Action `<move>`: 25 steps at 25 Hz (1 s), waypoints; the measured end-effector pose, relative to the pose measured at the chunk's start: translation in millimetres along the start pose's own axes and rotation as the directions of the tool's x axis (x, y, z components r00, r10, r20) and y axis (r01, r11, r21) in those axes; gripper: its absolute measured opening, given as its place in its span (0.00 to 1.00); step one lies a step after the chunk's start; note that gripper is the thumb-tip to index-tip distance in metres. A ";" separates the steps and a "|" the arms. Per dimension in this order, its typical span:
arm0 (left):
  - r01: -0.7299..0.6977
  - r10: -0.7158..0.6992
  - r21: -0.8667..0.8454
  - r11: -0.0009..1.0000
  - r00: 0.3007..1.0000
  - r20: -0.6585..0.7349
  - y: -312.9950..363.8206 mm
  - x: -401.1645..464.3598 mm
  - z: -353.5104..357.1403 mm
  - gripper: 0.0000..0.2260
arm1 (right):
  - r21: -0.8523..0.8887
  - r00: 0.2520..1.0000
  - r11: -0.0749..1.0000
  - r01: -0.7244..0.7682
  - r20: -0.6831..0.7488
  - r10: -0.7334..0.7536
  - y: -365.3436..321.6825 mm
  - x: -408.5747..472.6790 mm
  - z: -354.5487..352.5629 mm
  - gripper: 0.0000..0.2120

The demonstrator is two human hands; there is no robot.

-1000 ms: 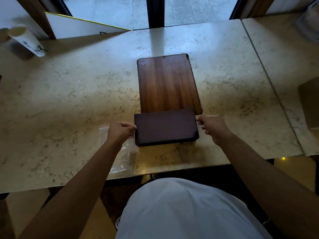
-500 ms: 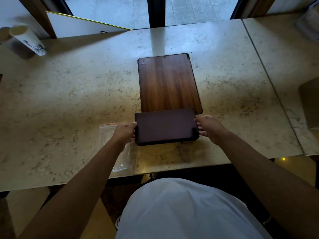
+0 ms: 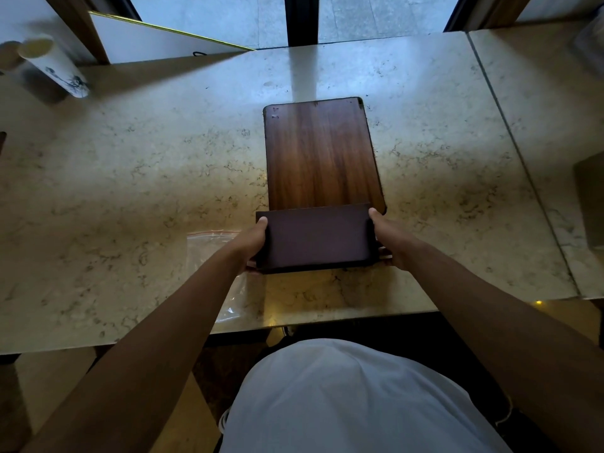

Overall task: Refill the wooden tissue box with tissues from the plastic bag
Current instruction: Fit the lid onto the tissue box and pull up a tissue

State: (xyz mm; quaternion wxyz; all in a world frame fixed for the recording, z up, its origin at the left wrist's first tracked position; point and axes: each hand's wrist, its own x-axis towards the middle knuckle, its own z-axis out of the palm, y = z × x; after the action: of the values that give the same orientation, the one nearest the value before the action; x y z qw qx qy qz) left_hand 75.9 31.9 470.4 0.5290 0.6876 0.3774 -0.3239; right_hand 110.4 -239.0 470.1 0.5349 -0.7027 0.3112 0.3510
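Observation:
The wooden tissue box is a dark rectangular block at the near middle of the marble counter, its plain dark face up. My left hand grips its left end and my right hand grips its right end, fingers curled under the box. Just behind it lies a flat brown wooden panel, lengthwise away from me. A clear plastic bag with a red zip strip lies flat on the counter under my left forearm. No tissues are visible.
A white paper cup stands at the far left. A white board with a gold edge leans at the back. A dark object sits at the right edge. The counter's front edge runs just before my body.
Both hands have closed in from beside the box onto its two ends, and the fingers now wrap under it. The box sits slightly raised at the front.

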 end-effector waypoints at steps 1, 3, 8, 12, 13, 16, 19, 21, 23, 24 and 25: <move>0.002 -0.002 0.004 1.000 1.000 -0.006 1.2 0.5 -0.4 0.26 | -0.009 1.000 1.000 0.014 -0.008 -0.015 -1.4 0.7 0.5 0.29; 0.040 -0.040 -0.020 0.999 0.999 -0.002 3.3 2.2 -4.4 0.32 | -0.014 1.000 1.000 0.020 -0.012 -0.020 -4.2 1.9 -0.5 0.30; 0.117 -0.117 -0.016 0.993 0.993 -0.022 11.7 6.4 -11.9 0.42 | -0.013 0.997 0.997 -0.070 0.012 0.070 -11.3 5.9 -7.6 0.35; 0.052 -0.049 0.053 0.997 0.998 -0.050 21.3 8.8 -9.0 0.32 | -0.024 0.996 0.996 -0.082 -0.028 0.081 -22.2 10.4 -6.2 0.34; 0.032 -0.029 0.067 0.997 0.998 -0.052 23.3 8.3 -9.1 0.28 | -0.027 0.996 0.996 -0.082 -0.029 0.081 -24.9 10.7 -7.0 0.32; -0.063 0.066 0.040 0.997 0.996 -0.068 29.3 8.5 -15.6 0.19 | -0.037 1.000 0.999 -0.025 0.015 0.026 -30.9 12.5 -14.0 0.23; -0.147 0.137 -0.076 0.986 0.982 -0.132 33.6 9.9 -26.2 0.14 | 0.017 0.997 0.996 0.082 0.008 -0.082 -34.2 14.7 -21.3 0.19; -0.188 0.160 -0.146 0.971 0.970 -0.182 33.9 10.9 -30.6 0.12 | 0.051 0.988 0.987 0.154 0.024 -0.156 -34.2 17.2 -23.7 0.19; -0.221 0.171 -0.235 0.946 0.962 -0.214 33.0 11.5 -30.6 0.12 | 0.074 0.977 0.975 0.211 0.017 -0.213 -33.5 18.2 -23.8 0.16; -0.239 0.173 -0.297 0.925 0.958 -0.230 32.6 10.7 -28.9 0.13 | 0.099 0.971 0.966 0.238 0.010 -0.240 -32.3 19.4 -23.5 0.13; -0.260 0.180 -0.347 0.901 0.952 -0.246 32.0 9.0 -27.0 0.14 | 0.129 0.962 0.954 0.269 0.009 -0.272 -31.5 19.8 -22.6 0.09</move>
State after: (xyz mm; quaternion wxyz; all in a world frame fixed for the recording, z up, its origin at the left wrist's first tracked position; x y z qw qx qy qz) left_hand 109.2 54.8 484.5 0.6416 0.6421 0.4051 -0.1097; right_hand 150.8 -254.7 474.6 0.6256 -0.6985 0.2266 0.2635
